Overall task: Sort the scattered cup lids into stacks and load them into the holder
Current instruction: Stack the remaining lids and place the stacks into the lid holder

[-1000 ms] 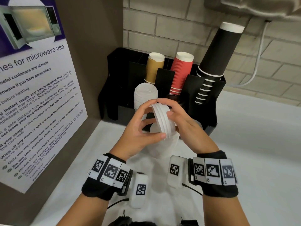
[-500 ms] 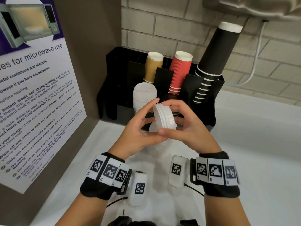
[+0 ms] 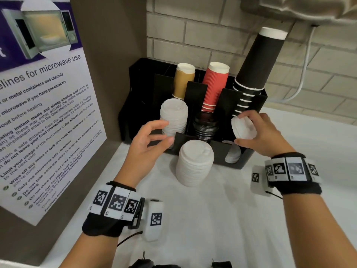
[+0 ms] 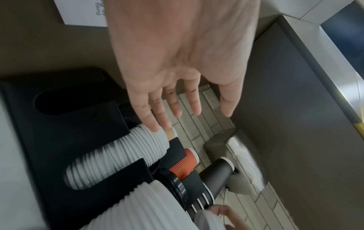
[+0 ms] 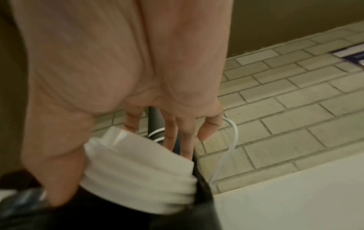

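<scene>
- White countertop fills the near foreground; two forearms with marker-covered wristbands are seen reaching forward over it.
- A tall stack of white lids is stood upright on the counter at 12 o'clock, just in front of the black holder.
- The left hand is held at 11 o'clock with fingers loosely spread and nothing grasped; its fingertips are near a second white lid stack seated in the holder's front-left slot.
- The right hand is seen at 1 o'clock, pinching a short stack of held lids between thumb and fingers, tilted on edge above the holder's front-right slot.
- A few white lids are already lodged low in that slot.
- Black lids are stacked in the middle slot.
- Farther back, tan cups, red cups and black cups are racked upside down.
- A microwave notice is posted at 9 o'clock; a brick wall closes the scene.
</scene>
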{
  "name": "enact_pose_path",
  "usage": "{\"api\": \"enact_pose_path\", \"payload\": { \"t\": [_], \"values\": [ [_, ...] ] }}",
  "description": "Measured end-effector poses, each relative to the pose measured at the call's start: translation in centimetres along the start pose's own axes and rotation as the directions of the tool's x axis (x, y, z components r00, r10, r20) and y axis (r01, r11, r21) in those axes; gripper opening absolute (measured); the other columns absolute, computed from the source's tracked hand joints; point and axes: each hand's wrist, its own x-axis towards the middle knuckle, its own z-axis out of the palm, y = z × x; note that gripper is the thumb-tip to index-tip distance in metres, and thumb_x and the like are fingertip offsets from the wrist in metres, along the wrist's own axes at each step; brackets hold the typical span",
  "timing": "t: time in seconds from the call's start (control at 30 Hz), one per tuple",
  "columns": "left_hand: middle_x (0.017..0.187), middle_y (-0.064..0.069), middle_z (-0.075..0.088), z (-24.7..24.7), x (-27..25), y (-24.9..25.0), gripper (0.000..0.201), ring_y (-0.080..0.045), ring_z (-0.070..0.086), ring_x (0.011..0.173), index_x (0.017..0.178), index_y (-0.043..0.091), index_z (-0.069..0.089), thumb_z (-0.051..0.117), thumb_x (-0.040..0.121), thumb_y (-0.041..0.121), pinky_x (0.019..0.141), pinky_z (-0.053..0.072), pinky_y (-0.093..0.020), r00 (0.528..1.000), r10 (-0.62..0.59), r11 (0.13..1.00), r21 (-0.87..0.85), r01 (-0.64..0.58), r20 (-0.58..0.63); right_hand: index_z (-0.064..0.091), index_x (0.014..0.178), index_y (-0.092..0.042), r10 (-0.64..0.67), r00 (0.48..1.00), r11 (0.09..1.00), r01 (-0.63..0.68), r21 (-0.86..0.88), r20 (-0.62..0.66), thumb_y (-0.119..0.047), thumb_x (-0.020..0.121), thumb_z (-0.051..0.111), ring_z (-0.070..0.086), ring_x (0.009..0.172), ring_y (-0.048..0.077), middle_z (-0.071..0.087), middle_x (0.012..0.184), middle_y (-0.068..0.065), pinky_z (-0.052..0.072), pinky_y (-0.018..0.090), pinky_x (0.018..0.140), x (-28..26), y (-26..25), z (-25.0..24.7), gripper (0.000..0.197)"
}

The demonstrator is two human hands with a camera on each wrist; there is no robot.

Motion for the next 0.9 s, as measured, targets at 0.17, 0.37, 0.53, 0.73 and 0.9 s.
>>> {"api": "enact_pose_path", "payload": {
  "t": [0.17,0.37,0.53,0.73,0.9],
  "values": [
    [0.124,0.005,0.059,-0.2,0.2,-0.1,0.03,-0.004,0.061,0.096,0.111,0.035,0.062,0.065,0.08,0.033,0.087,0.047,-0.026,1.0,-0.009,0.999,0.042,0.009,0.004,0.043,0.127,-0.041,-0.027,0.994,0.975,0.051,-0.216,0.11,-0.022,0.068,0.078,0.042,0.117,0.027,0.035,0.131,0.001,0.026,0.042,0.089,1.5,0.1,0.9,0.071],
    [0.125,0.0,0.058,-0.1,0.4,0.5,0.03,-0.003,0.062,0.097,0.11,0.033,0.062,0.063,0.081,0.034,0.087,0.05,-0.026,1.0,-0.009,0.998,0.064,0.009,0.001,0.039,0.131,-0.033,0.037,0.972,0.881,0.077,-0.466,0.232,-0.028,0.065,0.079,0.05,0.106,0.027,0.038,0.119,0.001,0.031,0.044,0.089,3.3,-0.4,2.0,0.077],
    [0.125,-0.001,0.058,0.0,0.4,0.9,0.029,-0.005,0.062,0.098,0.109,0.032,0.062,0.062,0.081,0.033,0.094,0.051,-0.033,1.0,-0.012,0.998,0.069,0.013,-0.009,0.041,0.117,-0.026,0.03,0.968,0.82,0.118,-0.56,0.247,-0.033,0.062,0.079,0.053,0.093,0.024,0.04,0.111,-0.001,0.028,0.044,0.089,3.4,-0.1,3.5,0.067],
    [0.123,-0.001,0.059,0.1,0.6,1.1,0.026,-0.007,0.062,0.099,0.107,0.033,0.062,0.062,0.081,0.032,0.1,0.049,-0.043,1.0,-0.023,0.997,0.074,0.023,-0.007,0.044,0.121,-0.026,-0.012,0.955,0.686,0.223,-0.693,0.296,-0.05,0.061,0.073,0.054,0.104,0.02,0.047,0.112,-0.003,0.023,0.047,0.098,2.7,1.1,5.3,0.07],
    [0.121,0.003,0.06,-0.1,0.6,1.0,0.025,-0.004,0.062,0.096,0.107,0.033,0.063,0.062,0.082,0.033,0.1,0.049,-0.043,1.0,-0.028,0.996,0.08,0.028,-0.008,0.047,0.131,-0.03,-0.027,0.955,0.626,0.247,-0.74,0.296,-0.042,0.071,0.068,0.041,0.128,0.019,0.054,0.124,-0.006,0.01,0.055,0.108,2.1,2.2,5.8,0.065]
  ]
}}
